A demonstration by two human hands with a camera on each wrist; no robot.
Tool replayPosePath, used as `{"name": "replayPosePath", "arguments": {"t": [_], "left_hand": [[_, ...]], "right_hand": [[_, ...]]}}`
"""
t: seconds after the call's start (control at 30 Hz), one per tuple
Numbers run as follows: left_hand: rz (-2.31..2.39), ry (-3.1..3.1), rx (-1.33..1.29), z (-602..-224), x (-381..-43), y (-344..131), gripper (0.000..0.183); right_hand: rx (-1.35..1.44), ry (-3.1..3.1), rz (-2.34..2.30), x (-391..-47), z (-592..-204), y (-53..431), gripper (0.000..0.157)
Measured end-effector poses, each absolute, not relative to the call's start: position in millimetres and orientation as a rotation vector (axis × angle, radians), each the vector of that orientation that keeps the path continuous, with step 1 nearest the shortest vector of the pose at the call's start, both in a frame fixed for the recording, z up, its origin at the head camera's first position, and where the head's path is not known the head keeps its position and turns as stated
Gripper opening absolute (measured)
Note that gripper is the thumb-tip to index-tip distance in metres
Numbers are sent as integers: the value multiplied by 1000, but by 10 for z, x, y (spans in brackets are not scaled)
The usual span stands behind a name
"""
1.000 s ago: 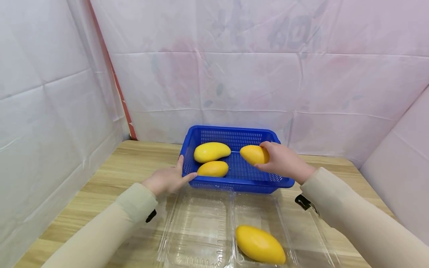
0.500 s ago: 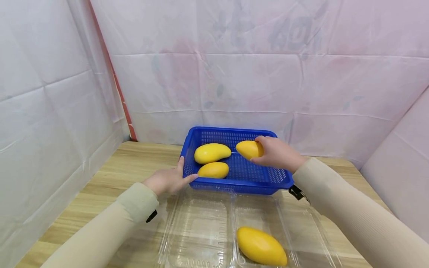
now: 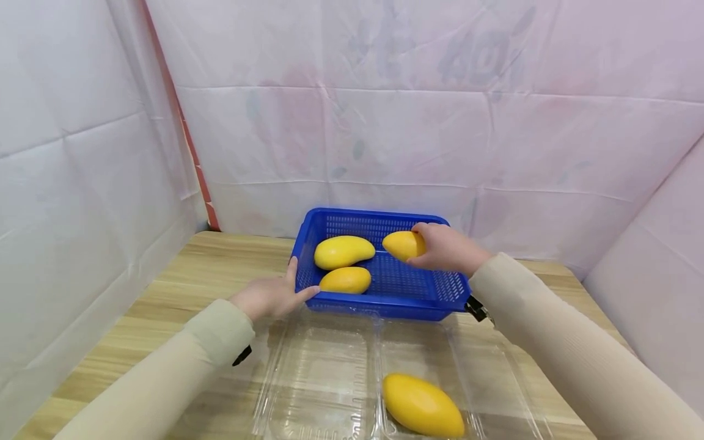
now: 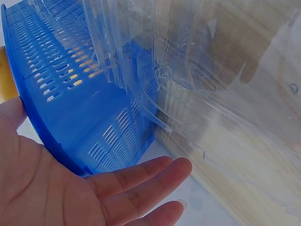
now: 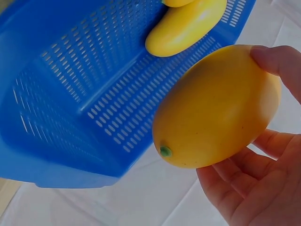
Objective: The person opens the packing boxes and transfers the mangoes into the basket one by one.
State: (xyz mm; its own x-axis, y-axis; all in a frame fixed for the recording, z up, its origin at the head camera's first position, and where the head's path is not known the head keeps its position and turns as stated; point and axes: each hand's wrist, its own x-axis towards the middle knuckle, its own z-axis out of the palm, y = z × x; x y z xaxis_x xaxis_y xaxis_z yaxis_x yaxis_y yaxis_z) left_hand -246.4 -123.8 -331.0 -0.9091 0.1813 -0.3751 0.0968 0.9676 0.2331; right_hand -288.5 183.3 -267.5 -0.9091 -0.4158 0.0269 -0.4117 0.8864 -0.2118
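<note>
My right hand (image 3: 447, 249) holds a yellow mango (image 3: 404, 245) over the right half of a blue plastic basket (image 3: 396, 300). In the right wrist view, the thumb and fingers grip one end of this mango (image 5: 214, 110), and its green stem tip points away from the palm. Two more mangoes lie in the basket's left half, a long curved mango (image 3: 343, 252) behind a shorter mango (image 3: 346, 280). At the basket's front left corner rests my left hand (image 3: 269, 298). Its thumb touches the rim, and its fingers (image 4: 136, 188) stretch loosely along the outside.
In front of the basket lies a clear plastic clamshell box (image 3: 324, 379), spread flat. Another mango (image 3: 422, 405) sits in its right part. White sheets (image 3: 341, 134) wall in the wooden table (image 3: 236, 256) at the back and sides.
My right hand has lifted the mango slightly and carried it left over the basket. The left hand keeps its place at the basket's corner, and the other mangoes stay where they were.
</note>
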Motion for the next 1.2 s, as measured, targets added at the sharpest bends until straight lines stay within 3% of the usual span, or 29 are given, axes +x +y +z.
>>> {"name": "replayPosePath", "arguments": {"t": [1.2], "left_hand": [[239, 2701, 184, -3253, -2466, -1226, 104]], "right_hand": [[-575, 3017, -407, -3351, -2895, 1866, 60]]}}
